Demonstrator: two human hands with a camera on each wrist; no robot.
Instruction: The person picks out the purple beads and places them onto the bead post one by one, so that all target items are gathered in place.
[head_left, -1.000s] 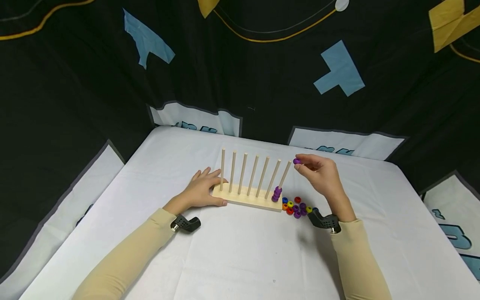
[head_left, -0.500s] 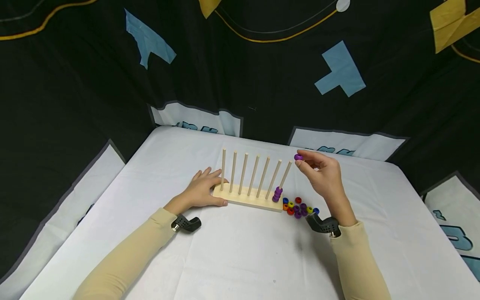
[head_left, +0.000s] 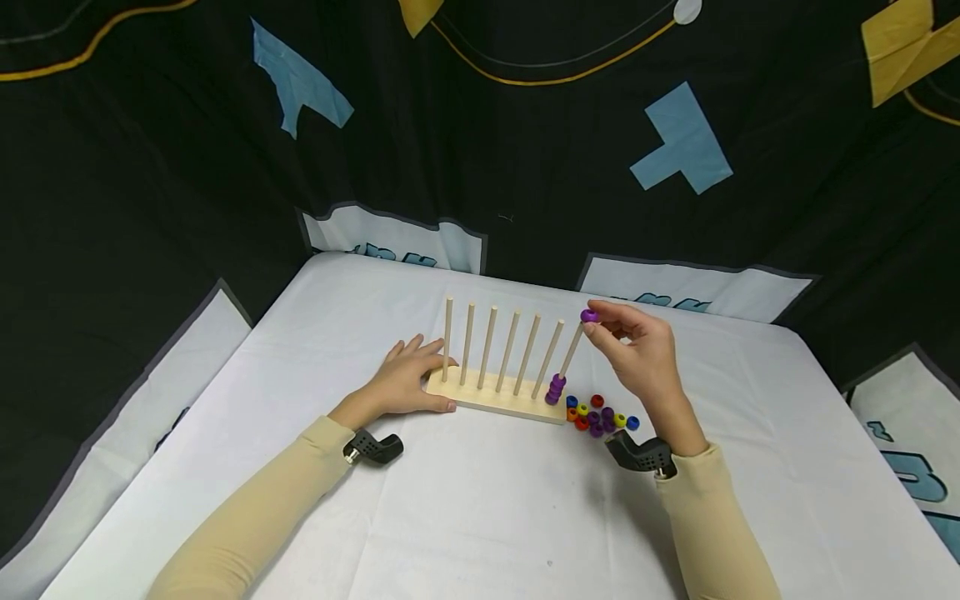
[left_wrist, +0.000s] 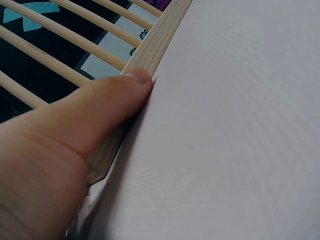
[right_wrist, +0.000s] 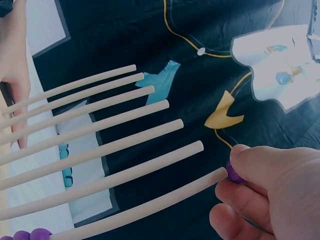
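Head view, sleeves: 2 beige sleeves [head_left: 240, 508] reach in from the near side, with a black wrist device [head_left: 375, 448] at each cuff.
Loose beads [head_left: 608, 413]: red, blue, yellow, orange and purple, clustered on the white-covered worktop [head_left: 480, 508] beside the right end of the wooden base [head_left: 491, 400].
Left hand [head_left: 408, 379]: at the base's left end, fingers spread and straight, thumb against its near edge.
Pegs [head_left: 528, 354]: 7 in a row, standing up from the base.
Bead stack [head_left: 555, 389]: purple, low on the rightmost peg.
Right hand [head_left: 641, 346]: raised, fingers pinching a purple bead [head_left: 588, 316].
Held bead: at the rightmost peg's tip; whether it is threaded, I cannot tell.
Backdrop [head_left: 510, 158]: black cloth beyond the worktop, with blue patches [head_left: 690, 146] and mustard ones [head_left: 900, 50].
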